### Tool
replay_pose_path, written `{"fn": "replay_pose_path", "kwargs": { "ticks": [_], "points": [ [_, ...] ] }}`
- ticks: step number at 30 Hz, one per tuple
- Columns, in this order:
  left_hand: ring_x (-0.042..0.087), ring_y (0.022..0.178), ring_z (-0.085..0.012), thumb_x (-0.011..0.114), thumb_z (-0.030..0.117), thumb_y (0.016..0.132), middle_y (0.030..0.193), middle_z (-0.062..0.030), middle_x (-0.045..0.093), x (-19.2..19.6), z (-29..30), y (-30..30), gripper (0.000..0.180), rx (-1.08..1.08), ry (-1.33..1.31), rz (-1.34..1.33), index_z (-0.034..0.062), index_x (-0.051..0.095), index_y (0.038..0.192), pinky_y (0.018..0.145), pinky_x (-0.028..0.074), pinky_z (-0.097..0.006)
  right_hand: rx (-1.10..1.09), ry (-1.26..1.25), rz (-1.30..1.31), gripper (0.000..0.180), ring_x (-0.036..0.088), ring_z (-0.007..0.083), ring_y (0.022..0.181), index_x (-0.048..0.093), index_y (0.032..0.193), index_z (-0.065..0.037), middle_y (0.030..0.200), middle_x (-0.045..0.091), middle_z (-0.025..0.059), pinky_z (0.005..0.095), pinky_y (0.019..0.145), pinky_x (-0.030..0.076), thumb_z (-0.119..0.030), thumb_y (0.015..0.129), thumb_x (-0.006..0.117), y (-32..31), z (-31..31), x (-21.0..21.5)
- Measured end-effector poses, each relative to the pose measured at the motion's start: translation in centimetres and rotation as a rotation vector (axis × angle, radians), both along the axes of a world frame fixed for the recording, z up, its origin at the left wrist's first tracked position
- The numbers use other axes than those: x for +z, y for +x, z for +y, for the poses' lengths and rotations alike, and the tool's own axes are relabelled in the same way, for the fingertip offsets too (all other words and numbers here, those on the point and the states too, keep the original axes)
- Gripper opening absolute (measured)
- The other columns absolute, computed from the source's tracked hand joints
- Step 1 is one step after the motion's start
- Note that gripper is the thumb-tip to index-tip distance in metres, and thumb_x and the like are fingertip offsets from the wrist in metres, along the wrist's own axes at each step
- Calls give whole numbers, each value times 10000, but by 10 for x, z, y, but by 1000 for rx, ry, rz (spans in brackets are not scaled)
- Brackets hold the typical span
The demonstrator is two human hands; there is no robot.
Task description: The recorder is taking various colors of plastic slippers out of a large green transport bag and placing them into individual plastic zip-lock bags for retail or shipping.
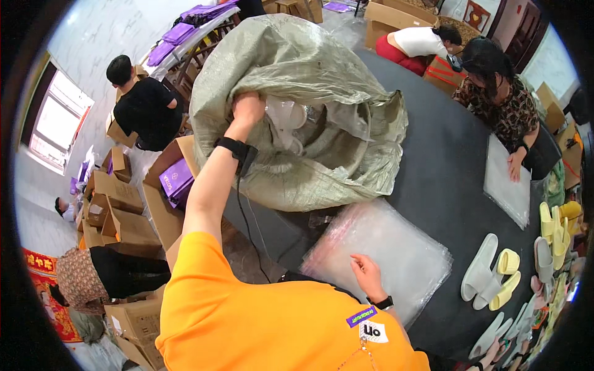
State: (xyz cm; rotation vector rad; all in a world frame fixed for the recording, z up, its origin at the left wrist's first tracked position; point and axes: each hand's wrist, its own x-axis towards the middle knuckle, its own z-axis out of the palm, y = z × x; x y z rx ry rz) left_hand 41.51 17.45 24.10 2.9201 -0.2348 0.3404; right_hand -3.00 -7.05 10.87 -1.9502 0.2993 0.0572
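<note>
My left hand (pixel 247 107) is raised at the mouth of a large grey-green woven sack (pixel 278 55), closed on its upper rim; its fingertips are hidden by the fabric. Inside the gaping sack lie white slipper-like things (pixel 286 116) and pale curved shapes, partly in clear plastic. My right hand (pixel 367 276) hovers over or rests on a stack of clear plastic bags (pixel 402 247), near its front edge. The fingers of that hand are loosely bent and apart, with nothing seen in them. Whether it touches the top bag I cannot tell.
A dark table (pixel 433 142) carries the sack and bags. Slippers in grey (pixel 481 263) and yellow (pixel 507 290) line its right side. Across it, a person (pixel 501 105) has a hand on another bag stack (pixel 504 179). Cardboard boxes (pixel 124 191) and other people are at left.
</note>
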Motion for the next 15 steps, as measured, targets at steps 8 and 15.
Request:
{"fn": "replay_pose_path", "kwargs": {
  "ticks": [8,15],
  "points": [
    [547,1042,-318,720,390,565,1133,-183,569,-24,6,12,695,-129,179,464,56,562,1153,895,429,-378,15,-13,29,228,579,179,697,603,1016,-36,819,613,102,281,621,459,-144,815,595,-2,-1,-13],
    [503,1124,-298,639,483,674,1213,-157,531,-61,-24,-5,670,-141,141,246,55,542,1181,928,397,-398,70,33,110,243,581,217,747,597,1026,-22,842,609,125,317,685,463,-138,814,574,-7,7,-62]
  ]
}}
